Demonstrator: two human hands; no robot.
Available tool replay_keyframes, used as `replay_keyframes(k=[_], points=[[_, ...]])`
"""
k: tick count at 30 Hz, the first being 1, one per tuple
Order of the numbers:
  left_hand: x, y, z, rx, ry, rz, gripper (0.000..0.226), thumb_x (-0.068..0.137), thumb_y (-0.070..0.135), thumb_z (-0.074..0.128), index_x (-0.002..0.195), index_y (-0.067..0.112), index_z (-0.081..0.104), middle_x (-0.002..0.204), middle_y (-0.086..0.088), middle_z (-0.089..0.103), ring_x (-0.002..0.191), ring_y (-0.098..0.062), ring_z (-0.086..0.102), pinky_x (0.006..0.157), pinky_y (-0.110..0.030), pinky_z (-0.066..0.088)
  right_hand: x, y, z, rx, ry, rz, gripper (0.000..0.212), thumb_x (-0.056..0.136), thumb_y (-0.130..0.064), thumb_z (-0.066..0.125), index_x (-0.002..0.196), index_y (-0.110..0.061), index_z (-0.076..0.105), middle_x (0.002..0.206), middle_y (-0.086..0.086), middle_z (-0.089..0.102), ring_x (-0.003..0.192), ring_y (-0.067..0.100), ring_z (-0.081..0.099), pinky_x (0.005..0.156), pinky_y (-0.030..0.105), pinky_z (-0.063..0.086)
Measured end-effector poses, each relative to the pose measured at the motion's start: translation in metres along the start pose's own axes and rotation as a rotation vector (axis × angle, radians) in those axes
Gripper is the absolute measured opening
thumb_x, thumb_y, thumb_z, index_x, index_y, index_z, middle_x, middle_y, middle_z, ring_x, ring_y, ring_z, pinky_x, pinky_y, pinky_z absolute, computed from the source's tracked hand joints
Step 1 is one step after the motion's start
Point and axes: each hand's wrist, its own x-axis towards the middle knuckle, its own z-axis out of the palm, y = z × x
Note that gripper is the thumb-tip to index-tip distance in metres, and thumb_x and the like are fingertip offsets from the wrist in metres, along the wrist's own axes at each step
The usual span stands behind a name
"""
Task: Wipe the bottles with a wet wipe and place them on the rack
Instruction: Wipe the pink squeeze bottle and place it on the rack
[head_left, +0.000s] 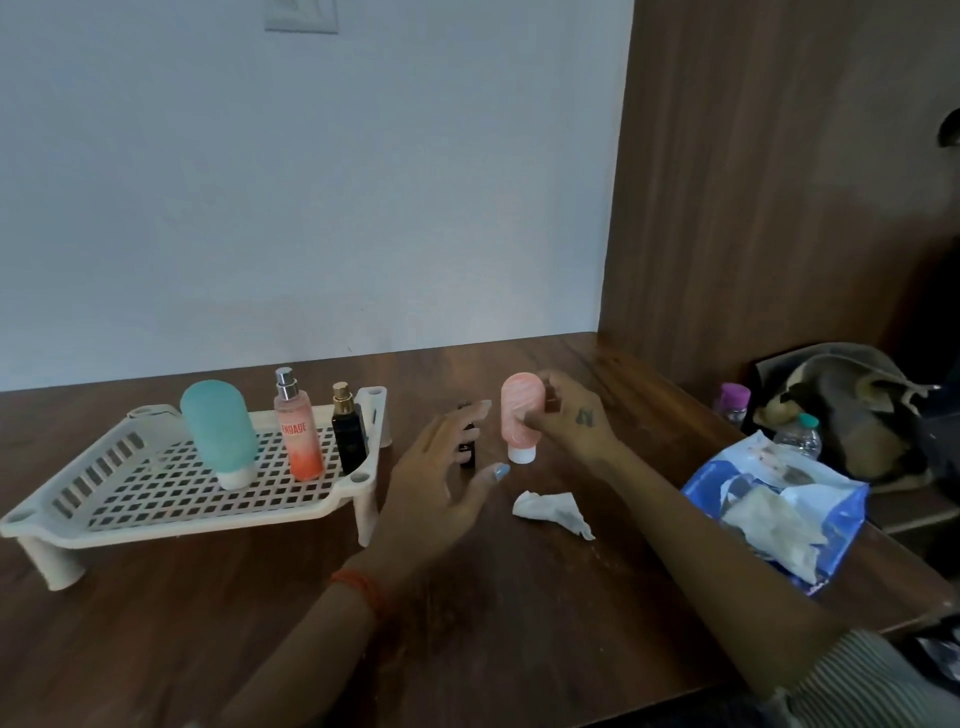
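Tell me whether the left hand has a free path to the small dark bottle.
Probably yes. The left hand is open right in front of the small dark bottle, with nothing between them; the pink bottle stands off to the side.

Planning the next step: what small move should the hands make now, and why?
Probably the left hand should grip the small dark bottle: its open fingers already reach it, it stands off the rack, and the used wipe lies nearby.

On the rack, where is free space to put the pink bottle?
Free: the rack's front left grid, before the teal bottle. Crowded: its right back corner, where the spray bottle and black bottle stand together.
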Motion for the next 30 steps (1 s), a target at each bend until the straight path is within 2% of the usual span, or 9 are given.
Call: replay_keyframes(k=[5,8,15,20,22,24,25,28,30], points=[[0.001,-0.002,0.001,-0.039,-0.137,-0.163,0.073,0.081,0.033,0.07,0.141,0.035,0.028,0.145,0.013,0.035,0.127,-0.005,0.04,0.102,-0.023,0.04,-0.017,-0.015,-0.012,0.086,0.086,-0.013,0.041,0.077,-0.023,0.073,0.112,-0.014,0.055,0.112,0.002,0.06,0.098,0.015,0.057,0.081,0.025,0.05],[0.002,-0.002,0.001,-0.132,-0.243,-0.285,0.089,0.076,0.028,0.076,0.143,0.037,0.019,0.147,0.006,0.036,0.126,-0.009,0.044,0.102,-0.031,0.043,-0.038,-0.023,-0.016,0.252,-0.008,-0.005,0.035,0.075,-0.02,0.074,0.105,-0.015,0.059,0.106,-0.001,0.063,0.096,0.014,0.06,0.083,0.031,0.053],[-0.002,-0.009,0.002,-0.241,-0.379,-0.439,0.1,0.071,0.014,0.08,0.142,0.039,0.015,0.118,0.011,0.057,0.092,0.004,0.062,0.072,-0.004,0.047,-0.061,-0.02,0.0,0.373,-0.108,0.04,0.036,0.073,-0.01,0.074,0.106,-0.01,0.059,0.101,0.006,0.067,0.093,0.02,0.065,0.08,0.035,0.056],[-0.001,-0.006,0.002,-0.235,-0.351,-0.472,0.096,0.071,0.011,0.08,0.141,0.036,0.019,0.101,0.028,0.05,0.08,0.02,0.057,0.064,-0.001,0.044,-0.063,-0.018,-0.004,0.375,-0.04,-0.019,0.035,0.079,-0.022,0.071,0.111,-0.018,0.058,0.099,-0.003,0.065,0.089,0.008,0.062,0.076,0.019,0.053],[0.0,-0.006,0.002,-0.218,-0.345,-0.476,0.096,0.071,0.011,0.08,0.141,0.035,0.019,0.097,0.033,0.044,0.074,0.029,0.051,0.061,0.001,0.042,-0.06,-0.016,0.002,0.163,0.259,0.142,0.015,0.085,-0.02,0.064,0.1,-0.014,0.063,0.087,-0.007,0.065,0.077,0.0,0.06,0.065,0.006,0.047],[-0.001,-0.006,0.002,-0.208,-0.336,-0.474,0.096,0.071,0.013,0.08,0.142,0.036,0.019,0.098,0.032,0.046,0.076,0.025,0.054,0.062,-0.001,0.044,-0.073,-0.015,-0.003,-0.451,0.48,0.331,0.022,0.092,-0.017,0.055,0.077,-0.014,0.071,0.075,-0.009,0.065,0.069,0.001,0.06,0.061,0.012,0.048],[-0.001,-0.007,0.003,-0.205,-0.329,-0.477,0.097,0.071,0.014,0.08,0.142,0.037,0.019,0.101,0.028,0.05,0.079,0.018,0.057,0.064,-0.004,0.045,-0.074,-0.015,-0.005,-0.633,0.355,0.237,0.019,0.089,-0.024,0.057,0.079,-0.016,0.071,0.078,-0.008,0.065,0.073,0.005,0.06,0.064,0.018,0.048],[0.0,-0.006,0.003,-0.192,-0.318,-0.471,0.096,0.071,0.016,0.08,0.142,0.036,0.018,0.111,0.013,0.055,0.085,0.002,0.061,0.071,-0.011,0.048,-0.091,-0.017,-0.02,-0.544,-0.315,-0.07,0.023,0.083,-0.034,0.063,0.104,-0.025,0.069,0.101,-0.004,0.065,0.091,0.012,0.058,0.077,0.023,0.044],[-0.001,-0.004,0.002,-0.176,-0.321,-0.455,0.095,0.071,0.015,0.079,0.142,0.035,0.019,0.112,0.011,0.055,0.085,0.001,0.062,0.07,-0.011,0.049,-0.088,-0.015,-0.024,-0.534,-0.228,-0.064,0.021,0.085,-0.026,0.062,0.105,-0.027,0.069,0.106,-0.004,0.067,0.093,0.012,0.059,0.082,0.023,0.047]])
